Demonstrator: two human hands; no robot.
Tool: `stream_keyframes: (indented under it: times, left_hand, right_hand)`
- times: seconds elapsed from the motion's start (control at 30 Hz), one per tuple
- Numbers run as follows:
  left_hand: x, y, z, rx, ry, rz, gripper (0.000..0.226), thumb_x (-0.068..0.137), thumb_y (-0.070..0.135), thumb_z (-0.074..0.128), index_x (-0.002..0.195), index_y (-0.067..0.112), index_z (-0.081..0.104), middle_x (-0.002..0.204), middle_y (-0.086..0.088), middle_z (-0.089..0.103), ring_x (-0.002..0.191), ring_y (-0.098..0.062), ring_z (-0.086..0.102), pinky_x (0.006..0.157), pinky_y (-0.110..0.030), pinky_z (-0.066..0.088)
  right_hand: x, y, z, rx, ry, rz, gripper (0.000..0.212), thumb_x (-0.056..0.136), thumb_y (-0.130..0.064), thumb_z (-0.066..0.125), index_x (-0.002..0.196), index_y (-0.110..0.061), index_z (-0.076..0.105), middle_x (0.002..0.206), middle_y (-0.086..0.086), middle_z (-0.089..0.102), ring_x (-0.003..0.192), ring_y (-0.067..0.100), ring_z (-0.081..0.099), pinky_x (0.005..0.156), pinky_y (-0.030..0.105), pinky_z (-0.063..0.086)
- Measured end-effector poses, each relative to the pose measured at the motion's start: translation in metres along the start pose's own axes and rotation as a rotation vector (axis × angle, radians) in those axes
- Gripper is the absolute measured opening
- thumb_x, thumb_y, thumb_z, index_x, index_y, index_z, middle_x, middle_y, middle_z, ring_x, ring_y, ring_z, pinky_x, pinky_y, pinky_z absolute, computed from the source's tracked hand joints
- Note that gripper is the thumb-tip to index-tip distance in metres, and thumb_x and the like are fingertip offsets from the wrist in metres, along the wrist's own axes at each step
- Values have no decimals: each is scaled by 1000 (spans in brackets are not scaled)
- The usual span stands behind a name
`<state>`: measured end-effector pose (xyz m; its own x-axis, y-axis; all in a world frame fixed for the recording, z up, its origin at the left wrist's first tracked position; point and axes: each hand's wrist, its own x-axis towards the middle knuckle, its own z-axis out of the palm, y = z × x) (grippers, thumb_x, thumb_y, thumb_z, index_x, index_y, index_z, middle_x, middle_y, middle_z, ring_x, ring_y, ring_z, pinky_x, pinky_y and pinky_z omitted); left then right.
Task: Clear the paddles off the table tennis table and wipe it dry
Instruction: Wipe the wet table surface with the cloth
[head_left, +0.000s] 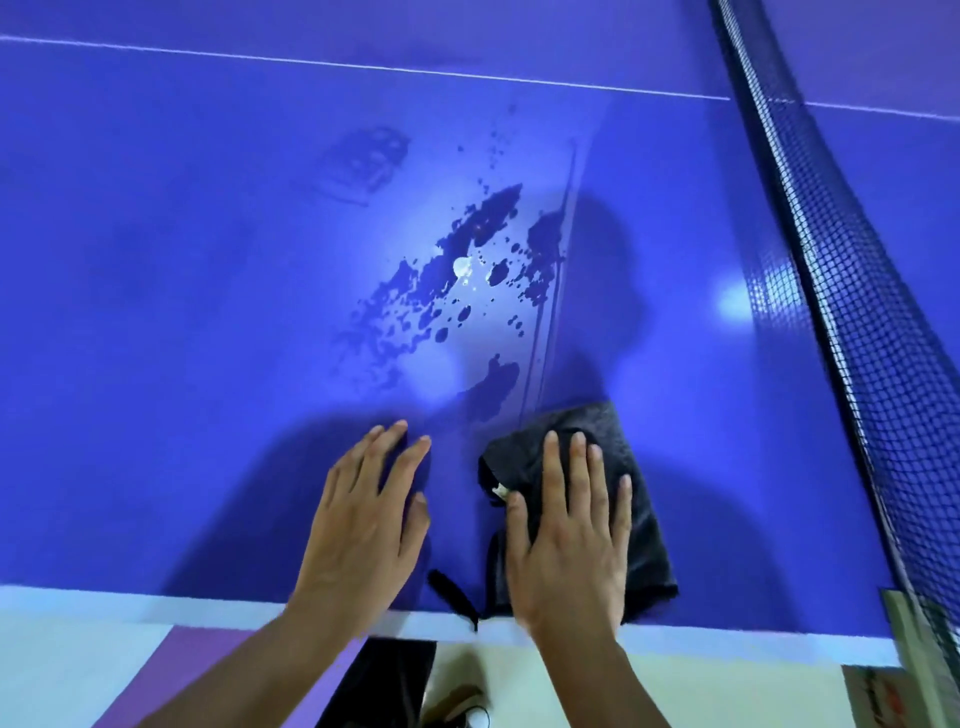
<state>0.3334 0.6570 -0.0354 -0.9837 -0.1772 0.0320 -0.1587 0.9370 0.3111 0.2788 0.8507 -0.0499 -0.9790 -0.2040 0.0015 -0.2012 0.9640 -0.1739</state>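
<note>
Your right hand (569, 535) lay flat on the folded dark cloth (647, 540), fingers straight and slightly apart, pressing it onto the blue table (182, 338) at about five o'clock in your view, near the white edge band (156, 605). Your left hand (363, 525) rested palm-down on the bare surface just beside it, at nine o'clock from the cloth, fingers straight and a little spread, holding nothing. A thin black loop (452, 592) from the cloth trailed between your hands toward the edge. The spilled water (467, 249) sat at twelve o'clock from your hands, apart from the cloth, as one ragged patch with many loose droplets round it. The net (852, 322) ran along the three o'clock side, and a white line (363, 65) crossed the table at twelve o'clock.
</note>
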Motion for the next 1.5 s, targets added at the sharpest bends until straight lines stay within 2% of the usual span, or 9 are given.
stream_keyframes:
  times: [0.13, 0.27, 0.43, 0.57, 0.77, 0.97, 1.23, 1.33, 1.5]
  left_hand:
    - [76, -14, -5, 6, 44, 67, 50, 99, 28, 38, 144, 13, 52, 152, -9, 45, 143, -31, 41, 114, -43, 33]
    - [169, -31, -8, 19, 101, 121, 46, 97, 24, 42, 139, 9, 55, 146, -13, 51, 135, -33, 47, 110, -44, 38]
    - [289, -60, -5, 21, 96, 161, 49, 97, 26, 36, 137, 6, 55, 146, -18, 51, 133, -38, 50, 109, -50, 42]
    - [379, -84, -5, 10, 101, 137, 50, 98, 27, 37, 142, 7, 52, 152, -16, 46, 138, -39, 45, 107, -53, 45]
    - [405, -90, 9, 46, 71, 170, 51, 100, 27, 35, 145, 7, 48, 152, -15, 47, 141, -37, 42, 118, -48, 32]
    - [407, -87, 5, 59, 17, 126, 53, 101, 29, 30, 148, 10, 46, 157, -12, 42, 147, -34, 36, 120, -46, 28]
    - [410, -87, 7, 62, -9, 121, 53, 102, 31, 28, 149, 12, 44, 158, -10, 41, 147, -32, 34, 122, -46, 27]
    - [411, -88, 8, 54, 7, 123, 54, 101, 31, 26, 149, 13, 44, 158, -9, 42, 147, -30, 35, 123, -45, 27]
    - [410, -91, 5, -45, 70, 141, 56, 101, 28, 24, 151, 9, 38, 157, -10, 43, 144, -29, 39, 121, -42, 28]
  right_hand:
    - [74, -10, 6, -4, 21, 20, 68, 104, -54, 23, 164, -22, 17, 171, 3, 16, 159, 18, 7, 128, 50, 7]
    - [161, -20, 9, 14, 58, 47, 68, 104, -55, 21, 164, -25, 16, 171, 1, 14, 159, 15, 4, 128, 46, 0]
    - [265, -25, 8, -8, 6, 72, 67, 105, -57, 16, 165, -30, 3, 173, -4, 0, 157, 10, -9, 127, 42, -9]
    - [357, -27, 5, -4, -23, 74, 68, 105, -58, 18, 164, -31, 1, 172, -6, -3, 157, 8, -12, 127, 42, -10]
    - [489, -27, 6, -8, -7, 2, 68, 105, -58, 23, 164, -28, 11, 173, -1, 6, 158, 12, -1, 128, 43, -4]
    - [588, -36, 7, 13, 3, -1, 68, 103, -58, 26, 164, -28, 16, 172, 1, 11, 158, 15, 4, 128, 44, -2]
    - [621, -38, 9, 14, -20, 26, 66, 104, -55, 25, 164, -27, 16, 172, 0, 11, 158, 15, 4, 128, 43, -3]
    - [603, -50, 9, 27, -39, 30, 64, 105, -51, 25, 164, -28, 16, 172, 0, 11, 158, 16, 3, 128, 44, -3]
    - [536, -72, 14, 10, -19, -92, 62, 106, -52, 26, 164, -29, 19, 172, -3, 13, 158, 13, 4, 128, 42, -3]
